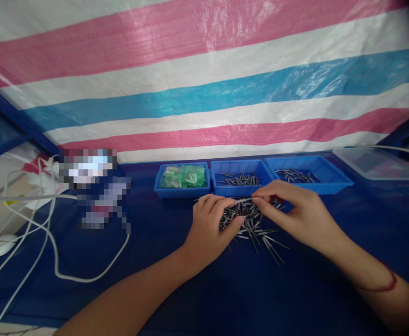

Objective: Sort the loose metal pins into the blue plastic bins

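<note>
A loose pile of thin metal drill bits [250, 221] lies on the dark blue table in front of me, pointing in many directions. My right hand [295, 212] is over the pile's right side, thumb and forefinger pinched on one drill bit [243, 200]. This bit lies roughly level and reaches towards the left fingertips. At the pile's left side is my left hand [209, 224], fingers curved and thumb held apart from them. Its palm side is hidden. Just behind the pile, a middle blue bin [237, 190] and a right blue bin [334, 179] contain more bits.
A left blue bin [181, 192] holds green-and-clear packets [192, 176]. White cables [85, 280] loop across the left of the table near blurred items [102, 200]. A clear plastic lid [376, 163] lies at the back right. Striped sheeting [204, 98] hangs behind.
</note>
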The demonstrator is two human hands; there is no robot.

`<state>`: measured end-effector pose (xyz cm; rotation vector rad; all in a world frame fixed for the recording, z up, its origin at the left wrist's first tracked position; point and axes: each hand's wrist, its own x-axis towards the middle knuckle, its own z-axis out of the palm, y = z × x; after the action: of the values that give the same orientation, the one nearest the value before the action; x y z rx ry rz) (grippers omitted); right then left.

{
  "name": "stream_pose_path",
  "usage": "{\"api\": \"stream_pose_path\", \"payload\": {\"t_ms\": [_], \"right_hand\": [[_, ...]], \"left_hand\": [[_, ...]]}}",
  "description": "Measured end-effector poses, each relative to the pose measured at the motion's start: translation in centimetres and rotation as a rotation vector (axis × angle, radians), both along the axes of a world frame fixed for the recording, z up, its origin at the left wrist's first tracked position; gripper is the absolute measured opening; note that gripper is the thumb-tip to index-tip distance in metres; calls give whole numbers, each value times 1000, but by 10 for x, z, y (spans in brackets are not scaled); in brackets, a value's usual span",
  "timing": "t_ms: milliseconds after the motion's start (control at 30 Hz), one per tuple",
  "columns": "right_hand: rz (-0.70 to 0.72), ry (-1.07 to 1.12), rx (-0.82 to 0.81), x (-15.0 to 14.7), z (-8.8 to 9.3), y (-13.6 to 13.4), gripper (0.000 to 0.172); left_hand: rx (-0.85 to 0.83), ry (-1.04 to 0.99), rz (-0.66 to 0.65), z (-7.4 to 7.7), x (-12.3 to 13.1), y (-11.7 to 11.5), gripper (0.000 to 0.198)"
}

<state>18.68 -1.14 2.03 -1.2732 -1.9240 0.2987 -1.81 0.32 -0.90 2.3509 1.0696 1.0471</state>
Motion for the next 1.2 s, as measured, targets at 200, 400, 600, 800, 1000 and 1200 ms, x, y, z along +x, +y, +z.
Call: {"api": "stream_pose_path", "payload": {"t_ms": [200,400,600,800,1000,1200], "right_hand": [[-555,-122,128,57,4,17,20],[-786,-432,36,93,-5,31,26],[-582,-365,210,65,-1,24,22],[-103,-196,85,20,-1,9,13],[242,-119,-215,-1,-1,-1,10],[250,-37,-209,-6,-3,-2,18]], "left_hand": [[23,232,-82,-8,0,-3,32],[42,328,-123,-11,0,-3,22],[95,328,-133,-13,0,-1,12],[110,292,-69,-5,0,1,15],[128,193,-26,3,-3,3,17],[66,114,-26,2,-3,3,16]]}}
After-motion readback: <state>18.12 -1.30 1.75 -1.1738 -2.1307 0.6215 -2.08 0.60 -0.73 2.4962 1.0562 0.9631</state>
